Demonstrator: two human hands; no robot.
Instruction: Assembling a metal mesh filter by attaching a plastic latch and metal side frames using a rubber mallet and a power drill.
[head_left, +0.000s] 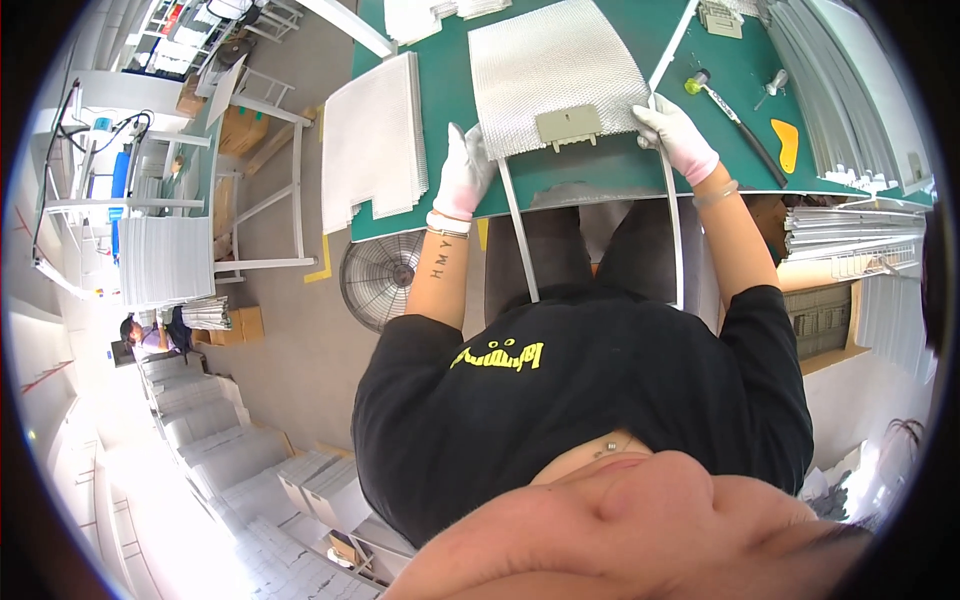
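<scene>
A silver mesh panel [555, 65] lies on the green table in front of me, with a grey-green plastic plate [568, 125] at its near edge. Two thin metal strips run from the panel toward my body: a left strip [518, 225] and a right strip [672, 220]. My left hand [465, 178], in a white glove, rests against the panel's left edge, thumb apart and fingers stretched; some fingertips are hidden. White-gloved too, my right hand [680, 142] is closed at the panel's right corner, pinching the right strip.
Stacked mesh panels [370, 140] lie left on the green table [440, 90]. At right are a hammer [735, 122], a yellow plastic piece [787, 145], a small silver tool [772, 88] and long metal profiles [835, 90]. A round fan [380, 280] stands below the table's left edge.
</scene>
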